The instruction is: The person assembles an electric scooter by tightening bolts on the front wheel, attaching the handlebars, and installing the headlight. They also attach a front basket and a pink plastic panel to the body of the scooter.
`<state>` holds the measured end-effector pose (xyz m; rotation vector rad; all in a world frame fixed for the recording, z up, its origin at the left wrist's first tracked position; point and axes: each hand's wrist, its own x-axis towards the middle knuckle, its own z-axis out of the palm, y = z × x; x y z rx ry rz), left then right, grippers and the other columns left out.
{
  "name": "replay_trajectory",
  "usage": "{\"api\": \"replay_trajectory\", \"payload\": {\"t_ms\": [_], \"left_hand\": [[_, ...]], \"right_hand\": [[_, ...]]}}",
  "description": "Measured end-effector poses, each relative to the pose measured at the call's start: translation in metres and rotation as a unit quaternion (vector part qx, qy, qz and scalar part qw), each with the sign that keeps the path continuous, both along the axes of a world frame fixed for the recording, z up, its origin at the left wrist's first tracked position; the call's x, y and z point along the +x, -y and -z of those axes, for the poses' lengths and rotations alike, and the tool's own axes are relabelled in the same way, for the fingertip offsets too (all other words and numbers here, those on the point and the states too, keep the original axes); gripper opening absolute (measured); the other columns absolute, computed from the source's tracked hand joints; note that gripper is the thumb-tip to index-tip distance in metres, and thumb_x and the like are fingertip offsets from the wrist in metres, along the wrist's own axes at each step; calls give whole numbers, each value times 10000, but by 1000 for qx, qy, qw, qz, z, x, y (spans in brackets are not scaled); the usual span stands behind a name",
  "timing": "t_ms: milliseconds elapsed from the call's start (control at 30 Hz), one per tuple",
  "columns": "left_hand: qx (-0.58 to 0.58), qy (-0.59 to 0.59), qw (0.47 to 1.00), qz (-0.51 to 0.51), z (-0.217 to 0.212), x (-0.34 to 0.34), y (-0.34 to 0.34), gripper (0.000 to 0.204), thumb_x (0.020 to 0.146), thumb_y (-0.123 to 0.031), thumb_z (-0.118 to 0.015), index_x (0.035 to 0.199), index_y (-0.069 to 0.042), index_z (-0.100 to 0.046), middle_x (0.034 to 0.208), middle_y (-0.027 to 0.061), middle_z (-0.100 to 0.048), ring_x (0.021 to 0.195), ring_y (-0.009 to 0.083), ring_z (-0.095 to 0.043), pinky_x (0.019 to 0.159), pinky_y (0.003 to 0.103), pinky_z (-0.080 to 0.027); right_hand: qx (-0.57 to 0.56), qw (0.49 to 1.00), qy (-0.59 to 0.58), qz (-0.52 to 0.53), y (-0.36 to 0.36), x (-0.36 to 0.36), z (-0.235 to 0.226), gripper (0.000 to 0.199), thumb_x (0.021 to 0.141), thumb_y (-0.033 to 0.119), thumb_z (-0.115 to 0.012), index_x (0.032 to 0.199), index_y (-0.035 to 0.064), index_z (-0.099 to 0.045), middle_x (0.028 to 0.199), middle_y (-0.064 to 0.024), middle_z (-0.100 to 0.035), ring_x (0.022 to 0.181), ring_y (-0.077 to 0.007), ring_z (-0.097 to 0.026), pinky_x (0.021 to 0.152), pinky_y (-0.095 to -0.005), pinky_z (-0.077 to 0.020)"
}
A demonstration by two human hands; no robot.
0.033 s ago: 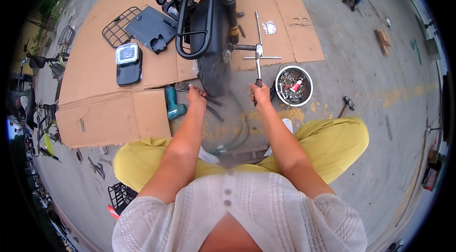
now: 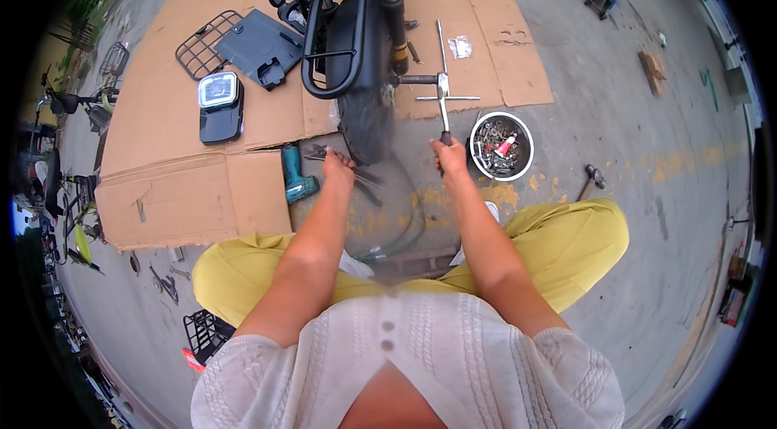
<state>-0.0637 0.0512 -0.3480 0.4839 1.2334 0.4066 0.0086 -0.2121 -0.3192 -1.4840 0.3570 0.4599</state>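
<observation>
Head view: a cross wrench is gripped by the right hand at the wheel, pliers are clasped by the left hand, and the wheel is still mounted.

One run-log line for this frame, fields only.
left hand: gripping pliers beside wheel | right hand: holding cross wrench on axle | bowl of bolts right | teal drill left

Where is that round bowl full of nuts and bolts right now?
In the head view, the round bowl sits on the concrete ground just right of the right hand, near the cardboard sheet's edge and above the person's right knee.
</observation>
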Motion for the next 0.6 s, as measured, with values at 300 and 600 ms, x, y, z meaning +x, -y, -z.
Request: {"api": "replay_trajectory", "payload": {"t_ms": [300,600], "left_hand": [[-125,0,992,33,16,-58,78,337,965,-364,-505,712,-155,-433,551,-22,-301,438,145,-272,409,307,-230],[-184,-12,958,221,70,-90,110,207,954,-259,-497,789,-135,-492,607,1,-403,452,167,-347,415,321,-279]], "right_hand": [[-29,1000,-10,8,13,0,-31,183,813,125,-673,779,82,-499,581,19,-447,441,-92,-418,390,-256,-342],[395,853,-291,179,10,-4,-48,234,890,124,-564,703,145,-425,552,50,-389,463,-78,-391,431,-232,-366]]}}
